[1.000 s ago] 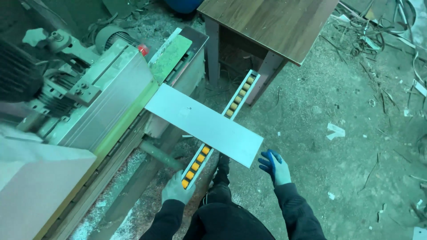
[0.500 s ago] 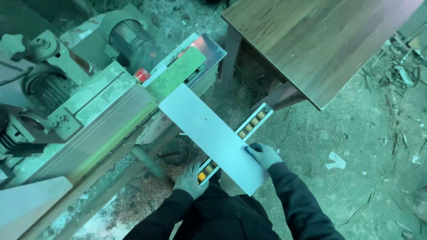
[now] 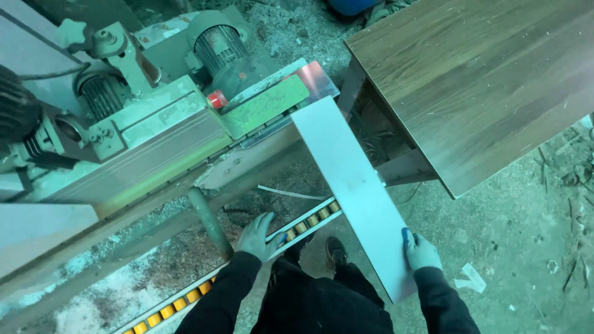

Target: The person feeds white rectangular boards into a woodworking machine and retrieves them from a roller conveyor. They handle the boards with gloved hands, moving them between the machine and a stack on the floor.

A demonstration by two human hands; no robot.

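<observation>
We held a white panel (image 3: 352,185), long and narrow. Its far end lay at the right end of the machine (image 3: 154,136), just beside the green guard (image 3: 266,105), and its near end hung over the floor (image 3: 513,247), close to our body. Our right hand (image 3: 421,250), in a pale glove with blue fingertips, grasped the near right edge of the panel. Our left hand (image 3: 260,235) was off the panel; it lay with fingers spread on the roller rail (image 3: 303,222), on which the panel rested across. If it really clenched the rail or only touched it, we could not tell.

We judged that the step in hand was to line up the panel with the machine edge. The next move would call for the left hand to support the panel's other edge and for keeping the panel flat on the rollers, so that it did not tip off.

Further out, a red button (image 3: 216,99) sat left of the guard, with two motors (image 3: 216,46) behind it. A brown table (image 3: 482,80) stood at the right. Sawdust (image 3: 111,303) covered the floor under the machine.
</observation>
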